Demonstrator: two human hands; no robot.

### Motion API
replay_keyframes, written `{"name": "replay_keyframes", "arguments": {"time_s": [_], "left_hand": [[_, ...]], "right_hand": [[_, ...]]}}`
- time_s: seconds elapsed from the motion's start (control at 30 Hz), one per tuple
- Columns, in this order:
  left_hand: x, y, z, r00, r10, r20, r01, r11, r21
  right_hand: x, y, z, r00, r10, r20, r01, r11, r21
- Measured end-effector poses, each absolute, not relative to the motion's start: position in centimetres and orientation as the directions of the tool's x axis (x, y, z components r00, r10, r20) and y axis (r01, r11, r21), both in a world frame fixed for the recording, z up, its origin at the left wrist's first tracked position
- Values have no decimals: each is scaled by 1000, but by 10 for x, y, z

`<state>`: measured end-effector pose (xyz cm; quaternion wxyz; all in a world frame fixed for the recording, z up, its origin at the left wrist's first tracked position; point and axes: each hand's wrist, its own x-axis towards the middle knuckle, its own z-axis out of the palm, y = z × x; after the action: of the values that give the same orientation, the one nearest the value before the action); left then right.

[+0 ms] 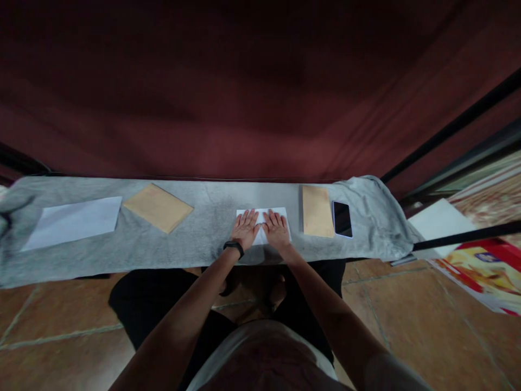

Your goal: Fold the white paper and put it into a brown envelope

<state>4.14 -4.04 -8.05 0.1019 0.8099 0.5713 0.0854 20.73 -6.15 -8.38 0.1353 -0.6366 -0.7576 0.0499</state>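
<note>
A small white sheet of paper (256,238), which looks folded, lies on the grey cloth in front of me. Flat on its left half rests my left hand (245,229), fingers stretched forward, a black band around the wrist. My right hand (277,229) lies on the right half in the same way, fingers out. The thumbs point toward each other near the paper's middle. Both palms cover much of the sheet, so any crease under them is hidden. Neither hand grips anything.
A grey cloth (211,217) covers the narrow table. Left of my hands lie a brown envelope (158,208) and white paper (77,221). To the right are another brown envelope (317,212) and a phone (342,219). A dark red panel (244,136) rises behind; a colourful box (488,271) stands right.
</note>
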Motion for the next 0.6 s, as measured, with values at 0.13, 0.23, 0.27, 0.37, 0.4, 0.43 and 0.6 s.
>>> {"name": "replay_keyframes", "arguments": {"time_s": [0.13,0.23,0.27,0.37,0.4,0.43,0.6], "left_hand": [[44,-32,-81,268,963,-1,936,-260,238],[52,-43,-82,237,972,8,945,-232,231],[55,-48,-83,248,969,16,942,-245,229],[52,-67,-84,292,955,42,932,-295,211],[48,-73,-85,288,957,49,935,-291,202],[42,-78,-85,272,961,54,941,-278,193],[19,-96,-83,141,987,72,971,-152,185]], "right_hand": [[208,-46,-86,-123,981,149,957,157,-243],[208,-41,-88,-104,982,159,962,139,-236],[208,-41,-89,-101,982,162,963,137,-233],[212,-45,-91,-105,978,178,964,144,-222],[215,-48,-92,-109,977,186,965,149,-217],[218,-51,-93,-109,975,195,965,151,-213],[237,-75,-97,-60,970,236,966,116,-230]]}}
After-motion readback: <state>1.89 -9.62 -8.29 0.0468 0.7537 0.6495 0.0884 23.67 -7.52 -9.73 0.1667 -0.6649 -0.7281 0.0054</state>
